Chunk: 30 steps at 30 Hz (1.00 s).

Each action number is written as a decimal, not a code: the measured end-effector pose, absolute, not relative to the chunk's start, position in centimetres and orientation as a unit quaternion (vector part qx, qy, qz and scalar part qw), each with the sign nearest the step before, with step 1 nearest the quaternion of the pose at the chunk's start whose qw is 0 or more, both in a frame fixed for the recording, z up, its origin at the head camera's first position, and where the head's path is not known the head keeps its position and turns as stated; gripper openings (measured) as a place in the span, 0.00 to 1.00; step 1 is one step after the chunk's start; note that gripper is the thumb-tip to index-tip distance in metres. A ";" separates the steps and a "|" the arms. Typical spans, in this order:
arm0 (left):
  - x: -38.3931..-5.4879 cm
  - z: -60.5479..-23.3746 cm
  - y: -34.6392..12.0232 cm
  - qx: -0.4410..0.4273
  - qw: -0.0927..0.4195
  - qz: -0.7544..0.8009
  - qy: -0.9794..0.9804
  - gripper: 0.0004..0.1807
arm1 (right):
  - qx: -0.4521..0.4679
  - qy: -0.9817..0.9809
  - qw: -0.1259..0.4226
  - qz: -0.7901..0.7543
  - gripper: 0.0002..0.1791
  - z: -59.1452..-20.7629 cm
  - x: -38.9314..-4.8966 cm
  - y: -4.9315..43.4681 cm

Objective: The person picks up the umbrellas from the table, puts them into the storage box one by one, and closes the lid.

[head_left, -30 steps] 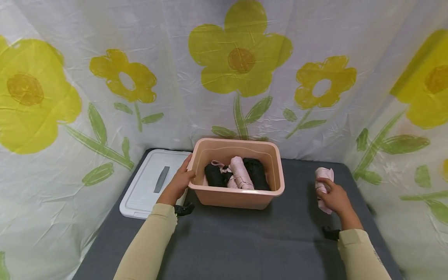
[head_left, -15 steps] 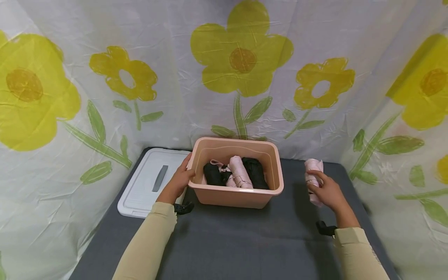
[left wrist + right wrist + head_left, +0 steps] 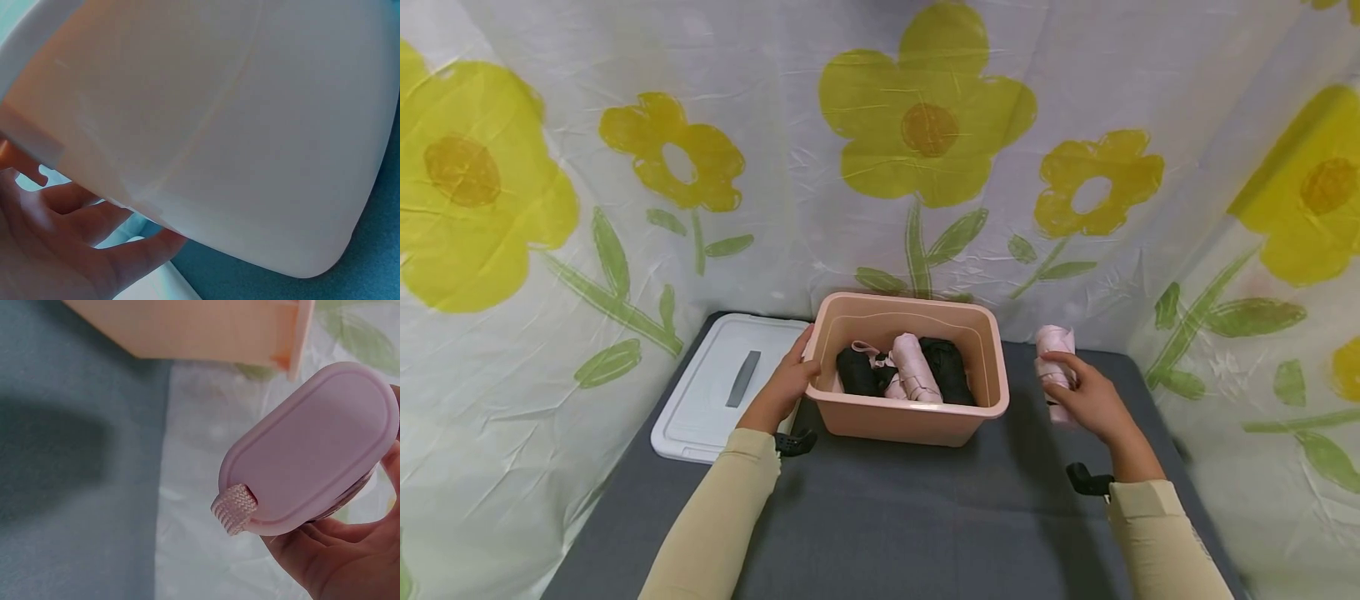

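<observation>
My right hand [image 3: 1093, 402] grips a folded pink umbrella [image 3: 1056, 340] above the right part of the table. In the right wrist view, the umbrella's flat oval handle end [image 3: 312, 450] shows a short woven wrist strap. My left hand [image 3: 786, 383] holds the left rim of a peach plastic bin [image 3: 898, 423], thumb over the edge. Inside the bin lie a black folded umbrella [image 3: 856, 373] at the left, a pink folded umbrella [image 3: 916, 368] in the middle and a black one [image 3: 947, 371] at the right. Other pink and black pieces between them are partly hidden.
A white lid [image 3: 700, 404] with a grey handle lies flat left of the bin, partly behind the left hand. The dark grey table [image 3: 880, 525] meets a flower-printed curtain [image 3: 790, 167] at the back and sides.
My right hand has lifted the pink umbrella and carried it left toward the bin. The left hand stays at the bin's rim. The view has shifted slightly.
</observation>
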<state>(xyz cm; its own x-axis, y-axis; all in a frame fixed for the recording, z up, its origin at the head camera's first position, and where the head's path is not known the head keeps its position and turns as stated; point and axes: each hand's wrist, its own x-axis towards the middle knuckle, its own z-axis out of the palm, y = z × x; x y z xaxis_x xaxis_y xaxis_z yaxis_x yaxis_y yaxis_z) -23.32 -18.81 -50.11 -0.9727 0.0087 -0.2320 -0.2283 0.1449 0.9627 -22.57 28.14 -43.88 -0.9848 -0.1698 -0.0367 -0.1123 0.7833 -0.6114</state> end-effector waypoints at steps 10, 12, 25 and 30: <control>-22.5 -48.1 -18.8 -0.072 0.114 0.653 0.745 0.46 | -0.090 0.936 0.053 -0.337 0.31 -42.1 -23.0 26.1; -22.1 -47.4 -18.6 -0.072 0.116 0.658 0.741 0.46 | -0.097 0.933 0.053 -0.341 0.31 -41.9 -23.2 25.8; -23.2 -49.8 -18.9 -0.075 0.092 0.652 0.749 0.44 | -0.145 0.926 0.070 -0.340 0.30 -40.1 -24.4 22.8; -23.3 -50.1 -18.8 -0.077 0.093 0.658 0.743 0.45 | -0.173 0.920 0.081 -0.341 0.28 -39.7 -24.9 21.4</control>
